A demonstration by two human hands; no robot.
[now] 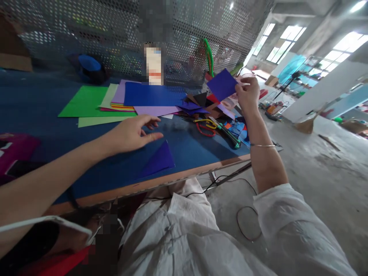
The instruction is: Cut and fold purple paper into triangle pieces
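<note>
My right hand is raised over the right end of the table, pinching one corner of a blue-violet paper square. My left hand hovers over the blue table top with thumb and fingers apart and nothing between them. Just below it, near the front edge, lies a folded blue-violet paper triangle. Behind my left hand are stacked coloured sheets, with a dark blue sheet on top and a green sheet at the left.
Red-and-yellow-handled scissors and a green-black cutter lie at the right among paper scraps. A perforated metal panel stands behind. A magenta object sits at the left. The table's front edge faces me.
</note>
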